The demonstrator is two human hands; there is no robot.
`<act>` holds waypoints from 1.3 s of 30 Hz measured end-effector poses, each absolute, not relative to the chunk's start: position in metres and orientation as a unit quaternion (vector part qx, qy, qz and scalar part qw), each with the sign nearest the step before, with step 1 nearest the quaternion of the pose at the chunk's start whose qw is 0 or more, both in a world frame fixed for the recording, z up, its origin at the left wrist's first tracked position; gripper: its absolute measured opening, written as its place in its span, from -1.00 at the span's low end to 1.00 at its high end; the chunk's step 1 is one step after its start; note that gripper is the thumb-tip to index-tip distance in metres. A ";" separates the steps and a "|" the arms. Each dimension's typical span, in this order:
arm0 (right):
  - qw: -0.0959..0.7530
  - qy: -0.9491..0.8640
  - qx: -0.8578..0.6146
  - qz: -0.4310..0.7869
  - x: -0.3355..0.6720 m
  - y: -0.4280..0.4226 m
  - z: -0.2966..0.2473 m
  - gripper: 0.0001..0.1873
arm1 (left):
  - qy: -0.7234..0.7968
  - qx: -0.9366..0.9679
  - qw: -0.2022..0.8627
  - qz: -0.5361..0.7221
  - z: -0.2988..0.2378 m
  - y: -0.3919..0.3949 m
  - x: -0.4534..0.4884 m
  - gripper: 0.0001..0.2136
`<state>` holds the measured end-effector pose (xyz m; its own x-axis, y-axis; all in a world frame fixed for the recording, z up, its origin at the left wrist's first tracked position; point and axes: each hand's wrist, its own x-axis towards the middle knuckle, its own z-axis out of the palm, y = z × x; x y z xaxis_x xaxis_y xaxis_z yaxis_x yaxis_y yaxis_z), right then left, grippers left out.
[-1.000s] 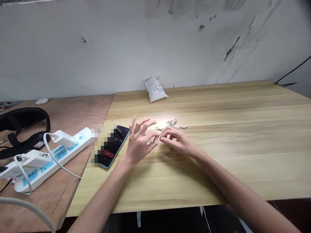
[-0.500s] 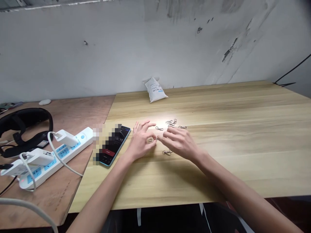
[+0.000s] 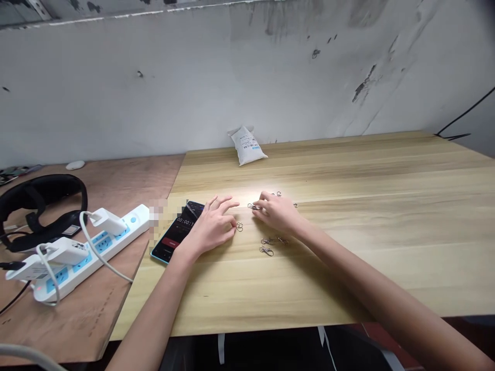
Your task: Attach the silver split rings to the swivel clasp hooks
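My left hand (image 3: pixel 212 225) lies on the light wooden table (image 3: pixel 348 247) with its fingers spread, its fingertips beside a small metal ring (image 3: pixel 240 226). Further back, my right hand (image 3: pixel 276 212) reaches to a small metal clasp (image 3: pixel 253 206); its fingertips are curled down onto it. Behind that hand lies a small pile of metal clasps (image 3: pixel 277 195), mostly hidden by it. Two finished-looking clasps (image 3: pixel 268 245) lie on the table just in front of my right wrist.
A phone (image 3: pixel 178 231) with a running timer lies left of my left hand. A white power strip (image 3: pixel 83 250) with chargers and a black headset (image 3: pixel 36 206) sit on the brown table at left. A small white bag (image 3: pixel 247 146) rests against the wall.
My left hand came down from the air and now rests on the table by the ring. My right hand let go of what both held and reached back to a clasp near the pile.
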<state>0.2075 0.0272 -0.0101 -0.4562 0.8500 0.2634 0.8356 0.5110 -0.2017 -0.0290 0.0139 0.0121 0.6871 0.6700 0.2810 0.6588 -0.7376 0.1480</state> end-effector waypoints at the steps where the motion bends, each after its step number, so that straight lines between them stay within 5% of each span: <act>1: 0.143 -0.857 -0.495 0.011 0.202 0.034 -0.009 -0.75 | 0.362 0.919 0.024 0.157 0.012 0.013 -0.029 -0.86; 9: 0.074 -0.884 -0.457 -0.067 0.193 0.040 -0.014 -0.64 | 0.421 0.889 0.027 0.178 0.004 0.026 -0.024 -0.86; 21: 0.400 -0.793 -0.381 0.257 0.199 0.019 -0.018 -0.85 | 0.441 0.816 0.196 0.319 0.006 0.023 -0.001 -0.93; 28: 0.417 -0.725 -0.418 0.355 0.190 0.012 -0.012 -0.80 | 0.436 0.824 0.152 0.330 0.005 0.021 -0.002 -0.96; 39: 0.426 -0.688 -0.383 0.445 0.192 0.009 -0.008 -0.74 | 0.421 0.808 0.244 0.333 0.009 0.018 0.001 -0.94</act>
<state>0.1923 0.0093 -0.0079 -0.3426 0.9069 0.2452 0.1470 0.3096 -0.9394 0.0011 0.0179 0.0087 0.4237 0.8430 0.3315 0.5179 -0.5257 0.6748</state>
